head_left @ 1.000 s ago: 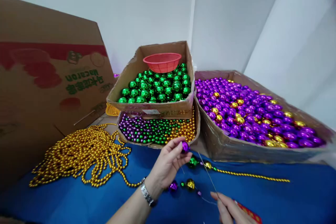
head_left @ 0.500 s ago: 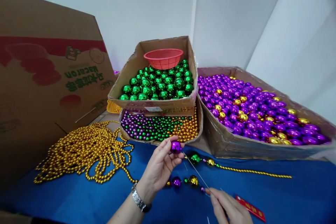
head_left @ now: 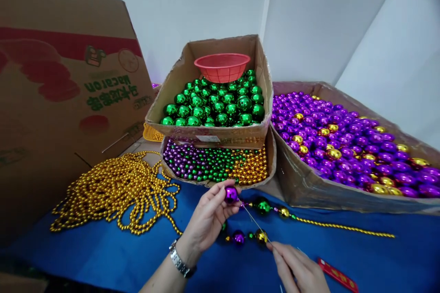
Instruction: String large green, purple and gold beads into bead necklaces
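Observation:
Between the fingertips of my left hand (head_left: 208,219) sits a large shiny purple bead (head_left: 231,194). My right hand (head_left: 297,265) pinches a thin needle-like wire (head_left: 256,224), which runs up and left to the purple bead. Whether its tip is inside the bead's hole, I cannot tell. Just behind my hands, a strung row of beads lies on the blue cloth, with a large green bead (head_left: 263,206), a gold bead (head_left: 283,212) and a gold bead chain (head_left: 343,225). Nearer to me, another purple bead (head_left: 238,237) and a gold bead (head_left: 261,236) lie in line.
A heap of gold bead chain (head_left: 120,192) lies left, beside a tall carton (head_left: 68,68). Ahead, a box of green balls (head_left: 209,133) holds a red basket (head_left: 222,73) above a tray of small beads (head_left: 213,165). Right stands a box of purple balls (head_left: 309,187); a red card (head_left: 338,275) lies nearby.
The view has shifted slightly, so the boxes appear a little farther right and higher. Both hands keep their holds on the purple bead and the wire, with the wire still angled toward the bead.

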Tool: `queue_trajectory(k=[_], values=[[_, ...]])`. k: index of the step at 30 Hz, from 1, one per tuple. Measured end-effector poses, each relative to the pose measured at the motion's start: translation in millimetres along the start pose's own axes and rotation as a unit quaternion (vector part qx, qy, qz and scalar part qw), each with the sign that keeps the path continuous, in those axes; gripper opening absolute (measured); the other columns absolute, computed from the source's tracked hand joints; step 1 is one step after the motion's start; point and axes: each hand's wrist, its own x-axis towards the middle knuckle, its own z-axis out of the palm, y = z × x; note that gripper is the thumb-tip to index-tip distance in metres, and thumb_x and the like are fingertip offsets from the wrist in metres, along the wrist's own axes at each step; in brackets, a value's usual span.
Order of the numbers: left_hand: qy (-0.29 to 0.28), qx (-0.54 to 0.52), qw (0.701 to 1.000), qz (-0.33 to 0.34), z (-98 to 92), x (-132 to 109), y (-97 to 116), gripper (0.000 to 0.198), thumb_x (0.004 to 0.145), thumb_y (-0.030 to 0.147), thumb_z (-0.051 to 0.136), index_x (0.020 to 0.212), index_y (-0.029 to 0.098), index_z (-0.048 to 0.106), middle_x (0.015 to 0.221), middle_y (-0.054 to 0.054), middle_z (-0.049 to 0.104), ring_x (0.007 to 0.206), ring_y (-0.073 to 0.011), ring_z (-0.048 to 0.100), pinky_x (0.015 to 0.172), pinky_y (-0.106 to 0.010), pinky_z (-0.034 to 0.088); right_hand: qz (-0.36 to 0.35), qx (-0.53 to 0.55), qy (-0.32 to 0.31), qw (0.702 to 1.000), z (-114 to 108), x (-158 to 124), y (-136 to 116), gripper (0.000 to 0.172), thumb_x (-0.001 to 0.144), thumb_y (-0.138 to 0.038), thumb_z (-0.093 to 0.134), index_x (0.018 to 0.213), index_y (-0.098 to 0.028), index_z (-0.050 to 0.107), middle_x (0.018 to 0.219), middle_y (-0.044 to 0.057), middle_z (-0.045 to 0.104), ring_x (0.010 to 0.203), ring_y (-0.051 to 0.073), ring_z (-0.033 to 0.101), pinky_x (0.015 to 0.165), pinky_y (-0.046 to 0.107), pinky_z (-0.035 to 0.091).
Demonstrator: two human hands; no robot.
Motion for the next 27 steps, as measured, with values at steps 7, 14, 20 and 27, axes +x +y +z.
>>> queue_trajectory(k=[7, 14, 20, 27], values=[[0.002, -0.022, 1.0, -0.018, -10.1, 6.8, -0.4, 0.032, 0.088, 0.024, 0.057, 0.119, 0.015, 0.059, 0.11, -0.011, 0.065, 0.081, -0.0138, 0.065, 0.073, -0.023, 0.052, -0.005, -0.014, 0.006, 1.0, 5.0, 2.0, 0.5, 0.023, 0.096, -0.025, 0.044, 0.108, -0.02, 0.063, 0.091, 0.007, 0.073, 0.082, 0.019, 0.071, 0.073, 0.02, 0.057], [0.0, -0.01, 1.0, -0.023, -14.7, 12.1, -0.5, 0.034, 0.087, 0.024, 0.059, 0.119, 0.015, 0.06, 0.104, -0.009, 0.065, 0.081, -0.0149, 0.064, 0.072, -0.025, 0.052, 0.003, -0.016, -0.019, 1.0, 7.8, 5.7, 0.5, 0.024, 0.096, -0.022, 0.041, 0.108, -0.02, 0.062, 0.086, 0.006, 0.071, 0.079, 0.018, 0.071, 0.072, 0.021, 0.057], [-0.023, 0.093, 0.995, 0.016, -6.4, 7.3, -9.6, 0.038, 0.081, 0.021, 0.067, 0.118, 0.017, 0.06, 0.11, -0.011, 0.063, 0.088, -0.0173, 0.06, 0.074, -0.029, 0.052, 0.015, -0.006, 0.003, 1.0, 10.0, 8.8, -3.4, 0.024, 0.096, -0.019, 0.04, 0.106, -0.017, 0.062, 0.087, 0.008, 0.07, 0.078, 0.018, 0.069, 0.074, 0.026, 0.056], [-0.032, 0.064, 0.997, -0.036, 0.8, 11.9, -19.7, 0.028, 0.082, 0.022, 0.065, 0.109, 0.017, 0.061, 0.111, -0.012, 0.063, 0.085, -0.0168, 0.062, 0.072, -0.028, 0.052, 0.052, 0.031, 0.001, 0.998, 9.4, 4.3, 1.4, 0.023, 0.096, -0.016, 0.04, 0.106, -0.019, 0.06, 0.09, 0.006, 0.069, 0.081, 0.017, 0.068, 0.075, 0.025, 0.055]])
